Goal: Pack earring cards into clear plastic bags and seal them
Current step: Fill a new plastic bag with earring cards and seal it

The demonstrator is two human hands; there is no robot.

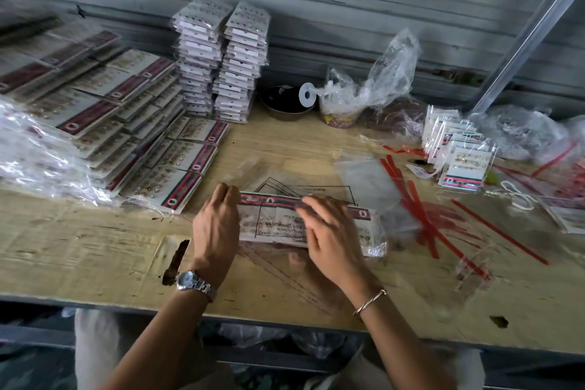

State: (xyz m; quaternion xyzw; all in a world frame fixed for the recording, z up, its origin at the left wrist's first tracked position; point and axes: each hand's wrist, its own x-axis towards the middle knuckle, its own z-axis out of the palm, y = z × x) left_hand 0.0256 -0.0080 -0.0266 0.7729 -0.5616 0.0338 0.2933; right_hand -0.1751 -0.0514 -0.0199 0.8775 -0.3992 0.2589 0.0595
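At the middle of the wooden table (285, 149), the earring card (275, 225) lies flat inside its clear plastic bag (376, 247). Our left hand (217, 222) curls its fingers (226, 196) round the card's left end. Our right hand (332, 231) rests on top, fingers (311, 204) nearly straight and spread. We judge the card light and stiff and the film limp and slippery, so we hold the card's edges through the bag.

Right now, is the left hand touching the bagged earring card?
Touching. Head view: the left hand curls its fingers over the left end of the bagged earring card; no gap shows.
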